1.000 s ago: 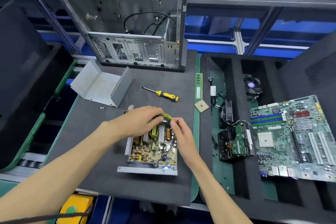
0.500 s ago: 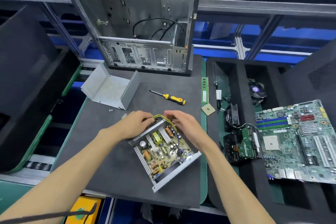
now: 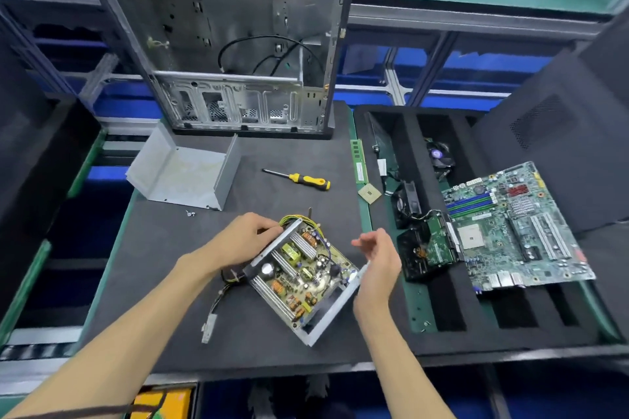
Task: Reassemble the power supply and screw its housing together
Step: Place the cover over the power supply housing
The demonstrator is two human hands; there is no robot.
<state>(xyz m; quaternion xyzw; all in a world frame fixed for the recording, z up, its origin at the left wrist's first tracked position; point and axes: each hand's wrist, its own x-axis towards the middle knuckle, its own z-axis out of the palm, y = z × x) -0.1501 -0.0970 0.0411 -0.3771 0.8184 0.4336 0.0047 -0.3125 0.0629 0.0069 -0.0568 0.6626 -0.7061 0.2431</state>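
Head | power supply [image 3: 301,277] long axis diagonal, far-left to near-right | left hand [image 3: 246,237] grips its far corner | right hand [image 3: 379,258] spread

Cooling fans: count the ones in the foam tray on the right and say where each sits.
2. One fan lies in the far end of a tray slot, above the motherboard. Another fan stands on edge nearer, left of the motherboard. Others may be hidden in the slots.

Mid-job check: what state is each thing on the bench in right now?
power supply: open, board exposed, lying askew on mat
housing cover: off, lying apart
screwdriver: lying unused
left hand: gripping supply's far corner
right hand: open, beside supply's side wall
computer case: upright, side open
motherboard: out, on foam tray
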